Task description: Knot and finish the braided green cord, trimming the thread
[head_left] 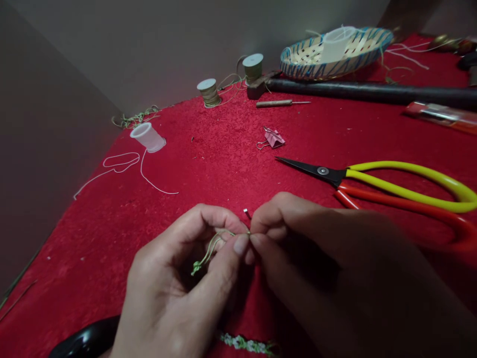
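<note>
both hands pinched on a thin cord, near edge of the red cloth

left hand point(175, 293) had thumb and forefinger together on the pale green cord point(208, 251), which looped inside the curled fingers. its knotted end hung below. right hand point(298, 238) was pinched on the same cord at the meeting point. whatever sat between the fingertips was too small to make out. a tiny metal piece point(247, 213) showed just above them.

cut off: a black rounded object point(85, 340) at the near edge, a braided strip point(246, 344) under the wrists, scissors point(391, 184) handles at the right edge.

containers: woven basket point(316, 67) at the far edge held a white plastic cup point(337, 44). another white spool point(148, 136) lay tipped near the left edge with white thread point(122, 161) trailing.

two thread spools point(208, 92) stood by the far wall. a pink binder clip point(274, 139) lay mid-cloth. no readable writing.
</note>
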Demonstrator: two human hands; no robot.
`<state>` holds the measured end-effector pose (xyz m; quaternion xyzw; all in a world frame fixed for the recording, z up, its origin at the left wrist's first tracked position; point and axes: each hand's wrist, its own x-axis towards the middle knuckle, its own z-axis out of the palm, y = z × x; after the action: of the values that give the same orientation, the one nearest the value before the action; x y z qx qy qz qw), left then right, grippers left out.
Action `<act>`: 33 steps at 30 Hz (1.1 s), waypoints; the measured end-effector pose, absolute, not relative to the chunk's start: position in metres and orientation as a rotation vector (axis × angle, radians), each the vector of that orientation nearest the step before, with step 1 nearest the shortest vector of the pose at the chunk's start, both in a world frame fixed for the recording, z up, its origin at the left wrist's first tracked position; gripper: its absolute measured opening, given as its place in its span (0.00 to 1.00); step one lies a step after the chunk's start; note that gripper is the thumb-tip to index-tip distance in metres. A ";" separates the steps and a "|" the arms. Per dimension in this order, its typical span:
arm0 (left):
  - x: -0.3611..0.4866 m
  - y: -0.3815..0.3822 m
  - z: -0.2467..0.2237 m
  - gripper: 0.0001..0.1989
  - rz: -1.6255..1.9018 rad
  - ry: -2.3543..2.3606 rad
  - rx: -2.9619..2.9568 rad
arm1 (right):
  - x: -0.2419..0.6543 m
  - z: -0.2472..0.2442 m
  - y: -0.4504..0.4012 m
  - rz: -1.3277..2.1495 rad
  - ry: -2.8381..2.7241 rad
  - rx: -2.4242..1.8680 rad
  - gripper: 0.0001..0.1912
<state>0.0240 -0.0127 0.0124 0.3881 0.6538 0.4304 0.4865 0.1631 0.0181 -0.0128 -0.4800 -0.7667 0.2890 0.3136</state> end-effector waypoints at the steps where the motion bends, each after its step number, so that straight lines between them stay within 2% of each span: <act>1: 0.024 -0.013 0.012 0.09 1.045 1.579 0.956 | 0.167 -0.016 0.016 0.764 -1.987 -1.227 0.08; 7: 0.019 -0.017 0.012 0.06 1.016 1.542 1.050 | 0.177 -0.021 0.013 0.792 -1.803 -0.974 0.13; 10: 0.014 -0.016 0.008 0.05 1.007 1.528 1.137 | 0.177 -0.013 0.012 0.932 -1.814 -0.993 0.11; 13: 0.010 -0.016 0.004 0.03 1.013 1.498 1.217 | 0.178 -0.004 0.010 1.057 -1.845 -1.190 0.10; 24: 0.011 -0.017 0.006 0.04 1.015 1.554 1.236 | 0.176 -0.013 0.013 1.063 -1.816 -1.157 0.08; 33: 0.025 -0.019 0.009 0.05 1.127 1.648 1.077 | 0.179 -0.013 0.011 0.866 -1.883 -1.138 0.09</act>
<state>0.0253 -0.0193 0.0089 0.4301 0.6584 0.4501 0.4230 0.1787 0.0115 -0.0135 -0.4455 -0.7369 0.3389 0.3789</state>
